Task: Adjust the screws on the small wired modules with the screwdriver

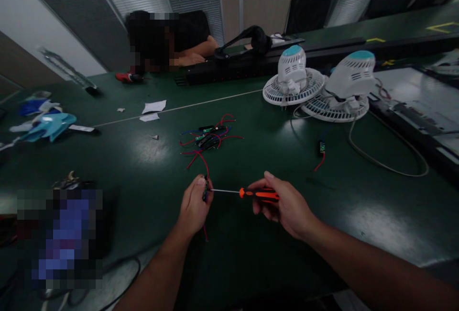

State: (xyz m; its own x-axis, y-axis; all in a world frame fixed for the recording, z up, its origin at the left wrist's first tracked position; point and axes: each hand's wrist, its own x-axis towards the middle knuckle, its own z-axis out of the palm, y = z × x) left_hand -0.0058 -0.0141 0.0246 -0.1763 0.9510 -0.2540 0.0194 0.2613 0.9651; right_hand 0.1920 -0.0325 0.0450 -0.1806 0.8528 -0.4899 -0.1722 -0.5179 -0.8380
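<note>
Pinched in my left hand (195, 203) is a small circuit board (205, 189) in a dark housing, with red wires sticking out above and below it. My right hand (283, 201) grips an orange and black screwdriver (260, 194). Its thin shaft points left, and the tip meets the board or sits just beside my left fingers; the exact contact is hidden. Beyond my hands lies a pile of similar small boards (208, 136) with red and blue wires. One more wired board (322, 147) lies apart on the right.
Two white fan heads (294, 81) with grilles stand at the back right, trailing a cable. Blue fan blades (50, 127) and paper scraps (154, 107) lie on the left of the green table (143, 172). A blurred blue object (68, 234) is near left. Another person leans across the far side.
</note>
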